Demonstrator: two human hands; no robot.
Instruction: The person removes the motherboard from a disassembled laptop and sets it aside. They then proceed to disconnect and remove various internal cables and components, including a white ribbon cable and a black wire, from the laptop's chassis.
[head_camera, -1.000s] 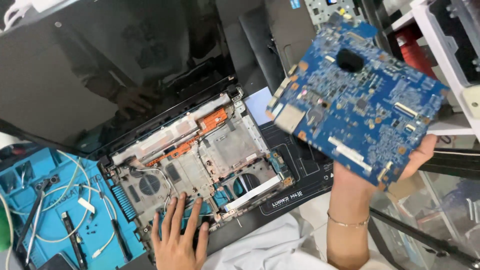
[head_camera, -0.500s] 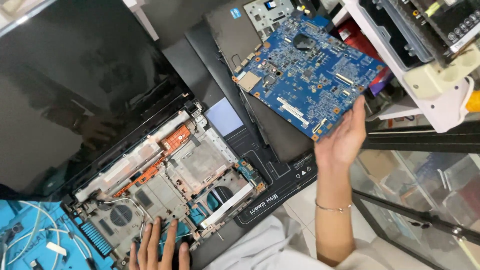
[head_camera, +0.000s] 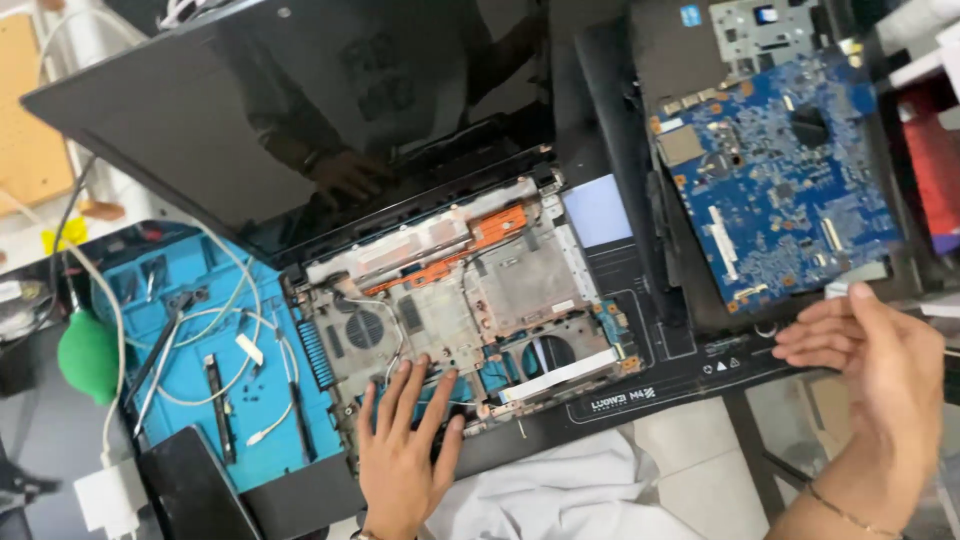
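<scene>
Blue motherboard (head_camera: 785, 190) lay flat toward the far right corner of the desk, resting on a dark laptop cover (head_camera: 650, 120) and partly overlapping a grey panel (head_camera: 765, 35) behind it. Just below the board's near edge hovered the right hand (head_camera: 870, 370), fingers stretched out and close together, palm down, holding nothing; its fingertips (head_camera: 800, 340) pointed left over the black work mat (head_camera: 690, 370), near the board but apart from it. A thin bracelet (head_camera: 845, 512) circled that wrist.

Toward the middle of the desk sat the opened laptop base (head_camera: 460, 290), its fan, orange strips and metal shielding bare, with the dark screen (head_camera: 330, 110) tilted back behind it. The left hand (head_camera: 405, 450) pressed flat on the base's near edge, fingers spread wide, gripping nothing.

At the left edge lay a blue tool mat (head_camera: 215, 380) strewn with white cables (head_camera: 235, 310) and slim tools, a green blower bulb (head_camera: 85, 355) beside it. White cloth (head_camera: 560, 500) bunched at the near edge between the two arms.
</scene>
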